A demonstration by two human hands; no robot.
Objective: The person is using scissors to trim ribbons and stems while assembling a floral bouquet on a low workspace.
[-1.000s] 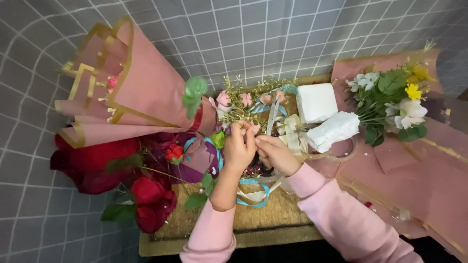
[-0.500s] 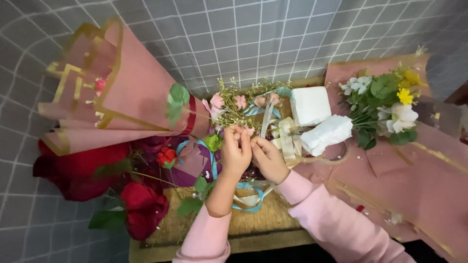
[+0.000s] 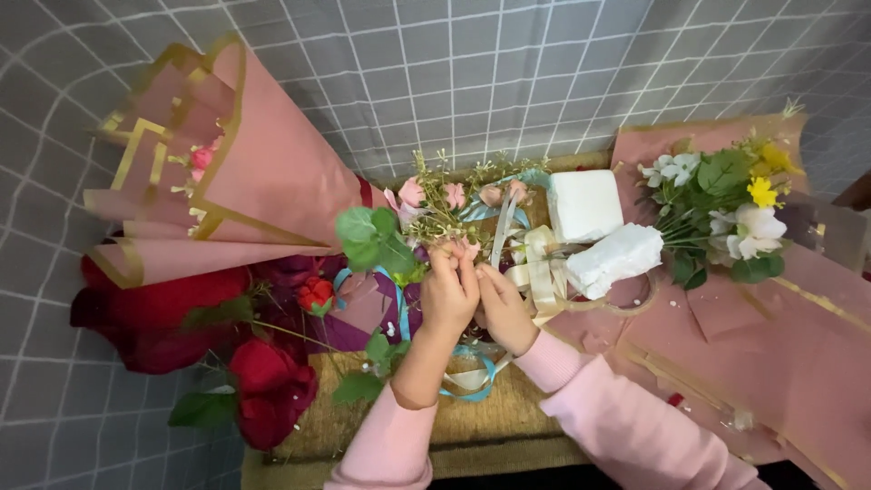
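Note:
My left hand (image 3: 449,292) and my right hand (image 3: 502,307) meet fingertip to fingertip at the middle of a low table (image 3: 508,436) covered with woven matting. Both pinch the stems of a small sprig of pink buds and dry green twigs (image 3: 454,195). Cream ribbon (image 3: 537,265) and blue ribbon (image 3: 472,381) lie under and around the hands. A pink paper-wrapped bouquet with gold edging (image 3: 245,181) lies to the left, with a green leafy stem (image 3: 374,238) close to my left hand.
Red roses (image 3: 268,386) and dark red wrap (image 3: 154,313) lie at the lower left. Two white foam blocks (image 3: 594,227) sit right of the hands. A posy of white and yellow flowers (image 3: 726,204) rests on pink paper sheets (image 3: 771,354). Grey gridded cloth (image 3: 508,73) covers the surroundings.
The view has drifted, so everything sits slightly lower and to the right. My two hands stay together on the sprig, fingers working a little.

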